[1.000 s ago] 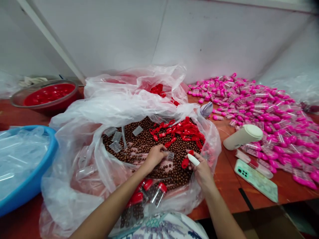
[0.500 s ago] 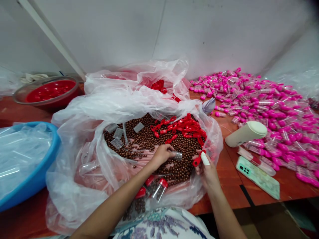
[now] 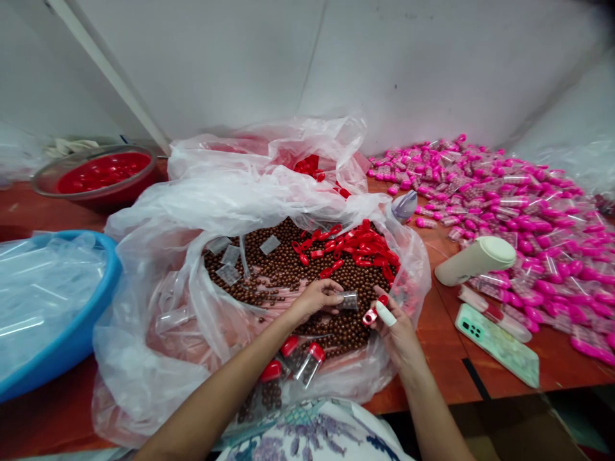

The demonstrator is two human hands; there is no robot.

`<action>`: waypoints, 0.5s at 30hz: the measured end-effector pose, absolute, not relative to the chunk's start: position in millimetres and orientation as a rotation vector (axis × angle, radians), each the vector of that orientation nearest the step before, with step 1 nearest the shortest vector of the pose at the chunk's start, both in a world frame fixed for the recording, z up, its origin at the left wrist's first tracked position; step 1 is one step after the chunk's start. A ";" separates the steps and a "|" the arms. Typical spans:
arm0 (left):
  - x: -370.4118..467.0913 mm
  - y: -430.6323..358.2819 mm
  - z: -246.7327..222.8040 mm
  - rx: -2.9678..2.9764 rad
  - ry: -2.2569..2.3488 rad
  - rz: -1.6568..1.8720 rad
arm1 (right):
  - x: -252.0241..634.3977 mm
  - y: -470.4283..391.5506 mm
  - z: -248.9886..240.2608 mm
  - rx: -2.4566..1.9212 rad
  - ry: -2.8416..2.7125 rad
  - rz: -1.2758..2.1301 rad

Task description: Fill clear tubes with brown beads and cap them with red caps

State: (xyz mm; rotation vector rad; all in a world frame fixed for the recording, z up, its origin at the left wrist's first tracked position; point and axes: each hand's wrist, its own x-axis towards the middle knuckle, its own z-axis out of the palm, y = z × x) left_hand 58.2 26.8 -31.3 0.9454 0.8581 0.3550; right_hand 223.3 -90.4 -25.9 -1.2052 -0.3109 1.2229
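Observation:
My left hand (image 3: pixel 317 299) pinches a small clear plastic tube (image 3: pixel 350 300) that lies sideways just above the brown beads (image 3: pixel 355 275). To its right, my right hand (image 3: pixel 394 326) grips a red plastic cap (image 3: pixel 370 315), whose hollow end faces the tube; the two parts are a little apart. A white wrapping covers one finger of the right hand. The beads lie in an opened translucent plastic bag (image 3: pixel 144 320). More red caps (image 3: pixel 365 243) are heaped at the far right of the beads. Several red-capped clear tubes (image 3: pixel 310 365) rest at the near edge.
At the left stand a blue basin (image 3: pixel 113 269) of clear plastic pieces and a bowl (image 3: pixel 43 186) of red parts. A cream bottle (image 3: pixel 473 259), a phone (image 3: pixel 500 346) and a large pile of pink-capped tubes (image 3: pixel 528 224) lie on the right. A purple scoop (image 3: pixel 404 205) sits by the bag.
My right hand has moved slightly left toward the tube and turned the red cap so its hollow end faces left. The left hand still holds the tube. The view has shifted slightly.

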 end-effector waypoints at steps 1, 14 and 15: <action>56.2 27.3 -29.9 0.927 0.844 0.349 | 223.3 -89.6 -26.0 -1.185 -0.309 1.209; 25.7 17.2 1.5 1.130 0.843 0.482 | 211.8 -67.1 -11.4 -1.027 -0.330 1.124; 23.9 16.1 2.5 1.159 0.859 0.506 | 209.2 -65.3 -9.8 -1.029 -0.326 1.139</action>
